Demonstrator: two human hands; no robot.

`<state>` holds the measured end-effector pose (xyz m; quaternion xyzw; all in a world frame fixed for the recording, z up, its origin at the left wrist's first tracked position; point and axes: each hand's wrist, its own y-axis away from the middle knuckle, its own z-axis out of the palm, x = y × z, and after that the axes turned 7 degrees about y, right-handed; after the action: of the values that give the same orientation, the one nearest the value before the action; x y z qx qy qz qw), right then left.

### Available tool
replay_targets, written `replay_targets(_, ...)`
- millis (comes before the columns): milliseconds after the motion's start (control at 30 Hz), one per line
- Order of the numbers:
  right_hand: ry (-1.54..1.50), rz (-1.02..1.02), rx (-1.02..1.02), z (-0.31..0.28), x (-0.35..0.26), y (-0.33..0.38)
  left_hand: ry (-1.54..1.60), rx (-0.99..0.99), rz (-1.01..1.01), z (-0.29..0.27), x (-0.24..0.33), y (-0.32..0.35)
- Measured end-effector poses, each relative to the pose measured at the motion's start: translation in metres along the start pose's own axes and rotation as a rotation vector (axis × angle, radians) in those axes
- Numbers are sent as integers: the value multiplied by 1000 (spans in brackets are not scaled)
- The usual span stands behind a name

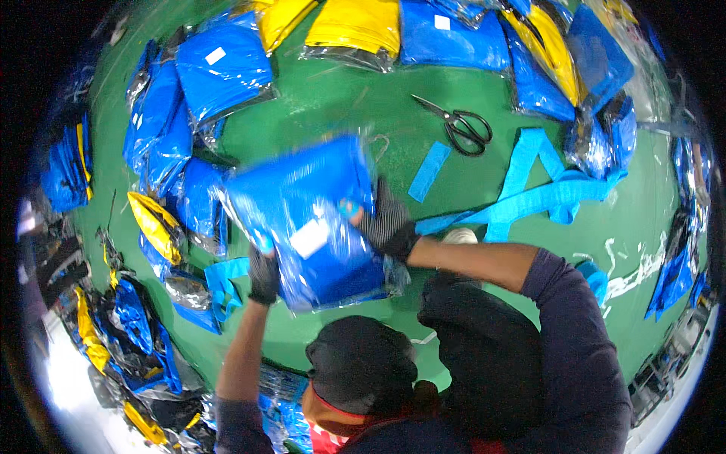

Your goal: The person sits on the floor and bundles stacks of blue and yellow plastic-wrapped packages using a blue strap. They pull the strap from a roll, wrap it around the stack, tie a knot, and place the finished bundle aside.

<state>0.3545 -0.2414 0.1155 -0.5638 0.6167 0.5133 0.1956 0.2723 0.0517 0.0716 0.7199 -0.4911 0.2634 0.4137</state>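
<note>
A folded blue fabric item in a clear plastic bag [302, 185], with a white label on its front, is held tilted before me, slightly blurred. My left hand [264, 276], in a dark glove with bare fingertips, grips its lower left edge. At its right side my right hand [387, 223], in a striped dark glove, has its thumb on the upper face and its other fingers round the edge. Parts of the fingers are hidden behind the bag. Scissors [463, 130] with black handles lie beyond my right hand, near a short light-blue strip [429, 172].
Bagged blue packages [224, 72] and yellow ones [354, 26] curve round the far and left sides of the green floor [325, 106]. A long light-blue strap [522, 198] lies tangled at the right. White scraps [634, 274] are scattered farther right. More blue-and-yellow bundles [136, 325] lie lower left.
</note>
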Motion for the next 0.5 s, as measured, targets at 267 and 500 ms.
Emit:
replay_targets(267,19,300,-251,38,49,46,276,-26,-224,35,-63,72)
replay_targets(500,297,362,-344,74,95,38,-178,-19,-260,58,-108,58)
